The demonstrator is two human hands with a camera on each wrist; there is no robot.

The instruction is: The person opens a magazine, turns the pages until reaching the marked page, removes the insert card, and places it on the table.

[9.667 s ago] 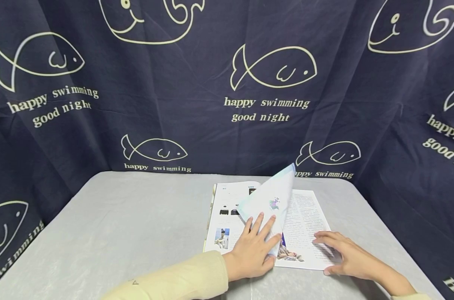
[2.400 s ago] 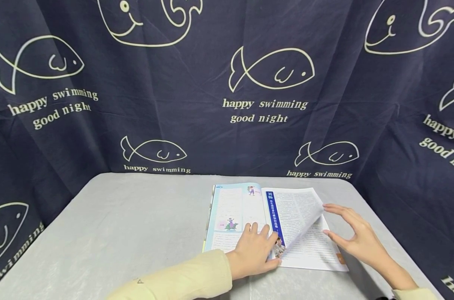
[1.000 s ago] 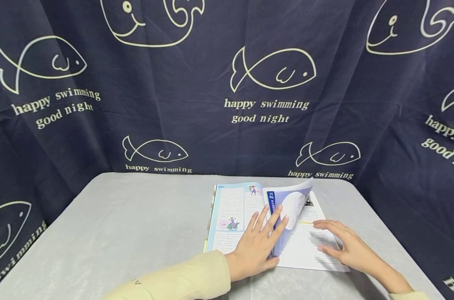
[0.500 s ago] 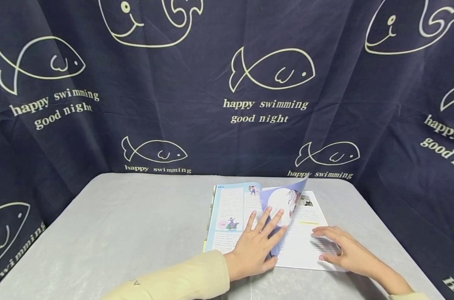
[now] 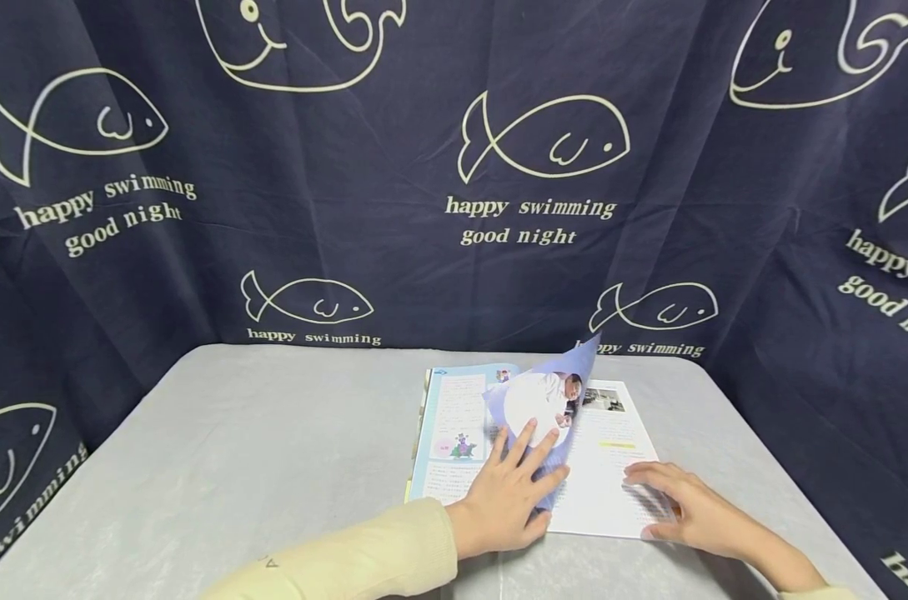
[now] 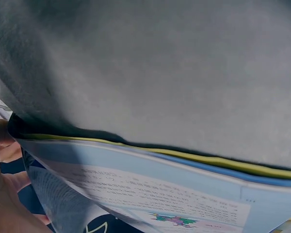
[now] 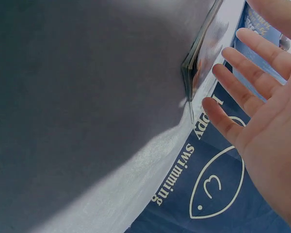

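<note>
An open magazine [image 5: 599,504] lies on the table in the head view. One of its leaves, a blue-violet page [image 5: 569,364] with a white circle and a photo of people, stands lifted and curls over toward the left page. My left hand [image 5: 504,500] rests against this leaf with spread fingers, near the spine. In the left wrist view, the left page [image 6: 184,179] shows text and a small cartoon. My right hand [image 5: 697,508] hovers by the right page's outer edge, fingers loosely bent and holding nothing. The right wrist view shows its palm [image 7: 266,107] beside the magazine's edge [image 7: 199,53].
A grey cloth-covered table [image 5: 273,450] carries the magazine right of its middle. Dark blue curtains [image 5: 393,233] printed with fish and lettering hang behind the table and along both sides.
Earlier, a pale leaf was turned left and the right hand lifted the following leaf's corner. That blue-violet leaf has since swung leftward under the left hand, while the right hand has drawn back.
</note>
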